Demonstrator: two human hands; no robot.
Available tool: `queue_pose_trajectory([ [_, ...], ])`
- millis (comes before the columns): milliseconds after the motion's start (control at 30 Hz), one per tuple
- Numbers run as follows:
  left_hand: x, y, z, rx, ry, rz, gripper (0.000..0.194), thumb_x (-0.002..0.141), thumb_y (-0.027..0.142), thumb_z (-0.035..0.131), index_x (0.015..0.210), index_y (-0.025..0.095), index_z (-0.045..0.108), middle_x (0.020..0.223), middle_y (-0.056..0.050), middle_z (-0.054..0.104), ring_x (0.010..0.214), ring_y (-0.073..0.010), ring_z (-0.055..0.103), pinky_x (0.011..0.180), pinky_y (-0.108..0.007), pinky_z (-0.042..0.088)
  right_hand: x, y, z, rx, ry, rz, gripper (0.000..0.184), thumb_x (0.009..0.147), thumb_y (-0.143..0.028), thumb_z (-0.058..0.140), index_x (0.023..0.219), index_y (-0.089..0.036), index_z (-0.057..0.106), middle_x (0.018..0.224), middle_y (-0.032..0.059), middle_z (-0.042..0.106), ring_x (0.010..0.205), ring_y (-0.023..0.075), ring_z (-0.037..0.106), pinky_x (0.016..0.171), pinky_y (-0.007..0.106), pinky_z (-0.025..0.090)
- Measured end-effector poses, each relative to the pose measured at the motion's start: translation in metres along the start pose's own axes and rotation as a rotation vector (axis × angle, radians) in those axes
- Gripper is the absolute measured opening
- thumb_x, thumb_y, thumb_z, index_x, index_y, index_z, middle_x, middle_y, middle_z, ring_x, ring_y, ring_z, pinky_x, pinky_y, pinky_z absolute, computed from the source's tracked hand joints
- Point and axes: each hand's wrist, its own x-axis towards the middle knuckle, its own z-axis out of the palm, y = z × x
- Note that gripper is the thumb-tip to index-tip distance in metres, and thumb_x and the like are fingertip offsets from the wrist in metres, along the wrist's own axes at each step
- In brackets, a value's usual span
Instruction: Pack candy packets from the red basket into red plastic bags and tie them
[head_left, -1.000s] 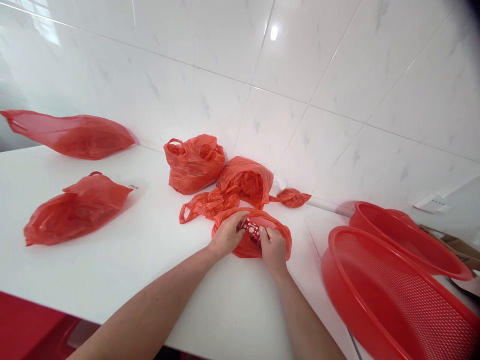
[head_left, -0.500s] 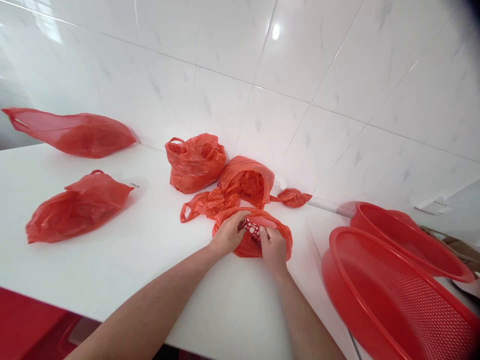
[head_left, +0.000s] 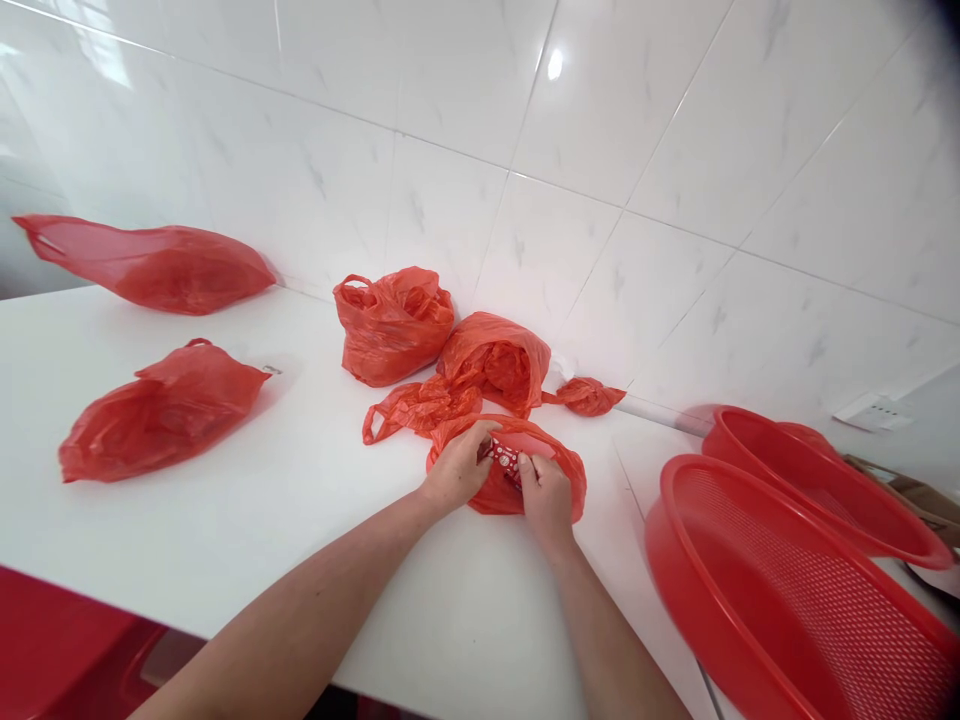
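Both of my hands are at the mouth of an open red plastic bag [head_left: 555,455] lying on the white table [head_left: 315,540]. Between them is a small dark-red packet with a white pattern [head_left: 505,461]; its exact kind does not show. My left hand [head_left: 459,465] is closed on the packet's left end, fingers curled behind it. On the right end, my right hand [head_left: 547,490] grips with the thumb on top. The packet sits over the bag's opening, and the hands hide its ends. Touching this bag at the upper left is a crumpled red bag [head_left: 427,402].
Behind stand two fuller red bags, one with loops [head_left: 396,325] and one bunched [head_left: 499,355]. A small knotted red bag [head_left: 591,396] lies by the tiled wall [head_left: 450,200]. Two more bags [head_left: 165,410] [head_left: 180,270] are leftward. Red mesh baskets [head_left: 750,600] [head_left: 817,470] stand on the right.
The view has shifted very slightly. Both hands keep their hold on the packet, which appears turned a little, its white pattern showing differently.
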Motion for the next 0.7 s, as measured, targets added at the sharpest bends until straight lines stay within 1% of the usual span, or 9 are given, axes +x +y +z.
queue_pose_trajectory([
  [100, -0.0012, 0.0003, 0.0003, -0.048, -0.019, -0.02, 0.051, 0.072, 0.004, 0.046, 0.119, 0.024, 0.047, 0.082, 0.003, 0.059, 0.076, -0.0135, 0.057, 0.072, -0.026, 0.048, 0.0013, 0.0005, -0.0019, -0.001, 0.024, 0.023, 0.04, 0.09, -0.044, 0.038, 0.057, -0.021, 0.042, 0.061, 0.0008, 0.054, 0.062, 0.0165, 0.048, 0.058, 0.029, 0.037],
  [200, -0.0027, 0.0016, -0.0001, -0.122, -0.06, -0.044, 0.051, 0.076, 0.01, 0.048, 0.124, 0.024, 0.044, 0.087, 0.002, 0.06, 0.075, -0.0133, 0.058, 0.071, -0.026, 0.049, 0.0026, 0.0004, -0.0051, 0.013, 0.051, 0.045, 0.037, 0.09, -0.043, 0.038, 0.062, -0.021, 0.048, 0.065, 0.0017, 0.057, 0.063, 0.017, 0.049, 0.061, 0.03, 0.039],
  [300, -0.0024, 0.0012, -0.0007, -0.156, -0.058, -0.066, 0.044, 0.083, 0.015, 0.042, 0.127, 0.025, 0.043, 0.079, 0.003, 0.059, 0.069, -0.0127, 0.056, 0.068, -0.026, 0.048, 0.003, -0.0004, -0.0068, 0.028, 0.048, 0.039, 0.036, 0.09, -0.041, 0.038, 0.064, -0.021, 0.051, 0.066, 0.0021, 0.057, 0.065, 0.0174, 0.05, 0.063, 0.03, 0.039],
  [367, -0.0012, -0.0009, -0.0002, -0.163, -0.04, -0.079, 0.043, 0.085, 0.015, 0.04, 0.126, 0.025, 0.044, 0.074, 0.004, 0.056, 0.068, -0.0126, 0.054, 0.069, -0.026, 0.047, 0.0026, -0.0008, -0.0064, 0.045, 0.039, 0.033, 0.036, 0.09, -0.041, 0.039, 0.063, -0.021, 0.05, 0.063, 0.0013, 0.055, 0.064, 0.017, 0.049, 0.061, 0.029, 0.038],
  [433, 0.0001, -0.0036, 0.001, -0.176, -0.026, -0.085, 0.043, 0.084, 0.014, 0.042, 0.125, 0.025, 0.045, 0.071, 0.005, 0.054, 0.068, -0.0124, 0.054, 0.07, -0.025, 0.046, 0.0019, -0.0006, -0.0053, 0.063, 0.033, 0.024, 0.036, 0.09, -0.042, 0.04, 0.062, -0.021, 0.047, 0.062, 0.0005, 0.053, 0.063, 0.0164, 0.048, 0.06, 0.029, 0.038],
  [700, -0.0003, -0.0072, 0.0046, -0.199, 0.004, -0.101, 0.043, 0.082, 0.011, 0.044, 0.123, 0.024, 0.047, 0.07, 0.004, 0.052, 0.068, -0.0124, 0.053, 0.068, -0.024, 0.044, 0.0013, 0.0006, -0.003, 0.07, 0.02, 0.011, 0.037, 0.09, -0.042, 0.04, 0.06, -0.021, 0.04, 0.061, -0.0007, 0.05, 0.063, 0.0155, 0.046, 0.061, 0.028, 0.036],
])
